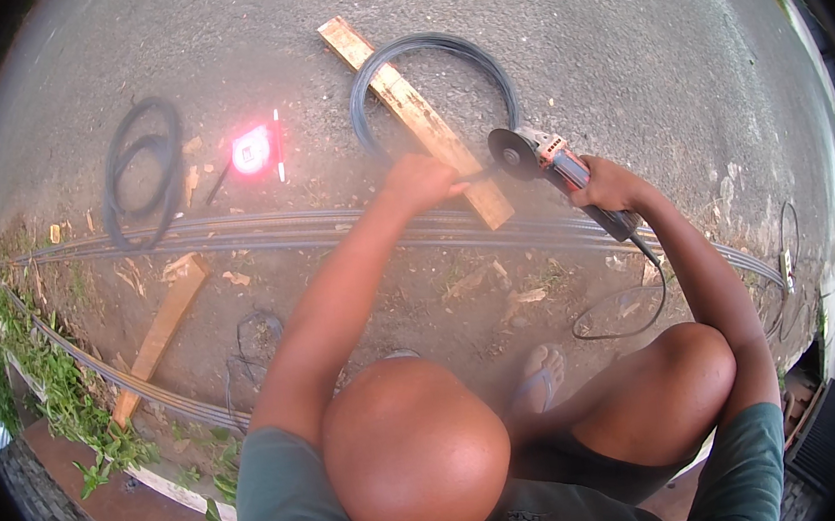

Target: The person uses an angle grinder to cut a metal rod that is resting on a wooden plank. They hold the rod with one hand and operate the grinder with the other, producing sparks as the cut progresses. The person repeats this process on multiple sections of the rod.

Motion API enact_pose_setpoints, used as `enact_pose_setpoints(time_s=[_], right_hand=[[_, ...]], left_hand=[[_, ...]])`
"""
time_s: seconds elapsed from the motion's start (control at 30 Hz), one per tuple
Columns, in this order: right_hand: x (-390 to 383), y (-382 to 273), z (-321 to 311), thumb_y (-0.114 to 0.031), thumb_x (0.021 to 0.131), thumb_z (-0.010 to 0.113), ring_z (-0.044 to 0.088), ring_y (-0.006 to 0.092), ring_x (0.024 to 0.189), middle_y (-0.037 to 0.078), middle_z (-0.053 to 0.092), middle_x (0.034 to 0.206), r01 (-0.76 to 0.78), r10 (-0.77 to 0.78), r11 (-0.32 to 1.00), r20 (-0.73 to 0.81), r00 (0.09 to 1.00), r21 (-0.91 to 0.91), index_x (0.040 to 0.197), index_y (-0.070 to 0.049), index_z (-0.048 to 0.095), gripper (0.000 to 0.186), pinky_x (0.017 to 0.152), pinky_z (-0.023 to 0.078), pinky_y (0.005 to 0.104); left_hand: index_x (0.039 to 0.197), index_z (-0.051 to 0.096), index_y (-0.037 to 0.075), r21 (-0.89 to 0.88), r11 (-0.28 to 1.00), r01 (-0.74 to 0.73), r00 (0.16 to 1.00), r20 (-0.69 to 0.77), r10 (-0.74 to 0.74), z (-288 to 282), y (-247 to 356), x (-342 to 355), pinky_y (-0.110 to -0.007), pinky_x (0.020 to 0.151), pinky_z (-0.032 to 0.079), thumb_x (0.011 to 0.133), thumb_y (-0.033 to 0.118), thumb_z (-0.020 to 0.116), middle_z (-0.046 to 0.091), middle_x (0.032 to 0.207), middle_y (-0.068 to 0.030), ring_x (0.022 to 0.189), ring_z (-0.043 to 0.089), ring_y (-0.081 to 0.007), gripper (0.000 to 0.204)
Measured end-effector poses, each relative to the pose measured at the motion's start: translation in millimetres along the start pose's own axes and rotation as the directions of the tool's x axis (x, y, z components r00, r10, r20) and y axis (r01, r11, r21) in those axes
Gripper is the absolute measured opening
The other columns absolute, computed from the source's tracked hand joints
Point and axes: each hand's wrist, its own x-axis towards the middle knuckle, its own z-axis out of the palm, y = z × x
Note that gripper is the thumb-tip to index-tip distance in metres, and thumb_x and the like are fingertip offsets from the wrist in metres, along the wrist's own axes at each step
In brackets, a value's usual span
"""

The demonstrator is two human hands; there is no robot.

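Note:
My right hand (pixel 609 186) is wrapped round the body of an angle grinder (pixel 557 162), whose dark cutting disc (pixel 511 154) points left. Just left of the disc, my left hand (pixel 420 182) is closed over the lower end of a coil of dark wire (pixel 512 91). A short piece of the wire sticks out from its fingers towards the disc; whether the two touch, I cannot tell. Under the coil and the left hand lies a long wooden plank (pixel 425 124), set at a slant on the asphalt.
Long metal rods (pixel 264 231) run crosswise below the plank. Further left lie a smaller wire coil (pixel 143 171), a glaring red object (pixel 251 151) and another wooden plank (pixel 161 330). The grinder's cord (pixel 662 297) loops near my sandalled foot (pixel 540 379).

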Motion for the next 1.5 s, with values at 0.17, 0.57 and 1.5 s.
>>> enact_pose_setpoints(time_s=[0.17, 0.57, 1.5], right_hand=[[0.7, -6.1, -1.0, -0.037, 0.067, 0.077, 0.069, 0.0349, 0.098, 0.025, 0.07, 0.106, -0.023, 0.023, 0.999, -0.015, 1.0, -0.021, 0.123, 0.006, 0.061, 0.073, 0.091, 0.053, 0.0411], [9.5, -2.3, 1.4, -0.036, 0.066, 0.078, 0.069, 0.0362, 0.099, 0.026, 0.07, 0.108, -0.013, 0.013, 1.0, -0.014, 1.0, -0.011, 0.125, 0.007, 0.06, 0.075, 0.091, 0.053, 0.0413], [15.0, -14.2, 6.5, -0.037, 0.067, 0.078, 0.069, 0.0336, 0.098, 0.024, 0.07, 0.108, -0.017, 0.017, 0.998, 0.006, 1.0, 0.06, 0.124, 0.007, 0.061, 0.074, 0.09, 0.053, 0.0405]], left_hand=[[0.085, 0.077, 0.012, -0.007, 1.0, -0.001, 1.0, 0.016, 0.001, -0.9, 1.3, 1.4, -0.046, 0.072, 0.054, 0.102, 0.056, 0.049, 0.075, 0.082, -0.011, 0.08, 0.073, -0.0312, 0.055], [0.085, 0.077, 0.011, -0.001, 1.0, -0.004, 1.0, -0.004, 0.004, -1.2, 2.3, 0.9, -0.046, 0.072, 0.054, 0.102, 0.057, 0.049, 0.075, 0.082, -0.0114, 0.081, 0.073, -0.0308, 0.057], [0.088, 0.078, 0.012, 0.003, 1.0, 0.02, 1.0, 0.017, -0.02, 1.4, -2.8, -4.5, -0.045, 0.073, 0.055, 0.102, 0.057, 0.049, 0.076, 0.085, -0.0112, 0.082, 0.073, -0.0304, 0.056]])
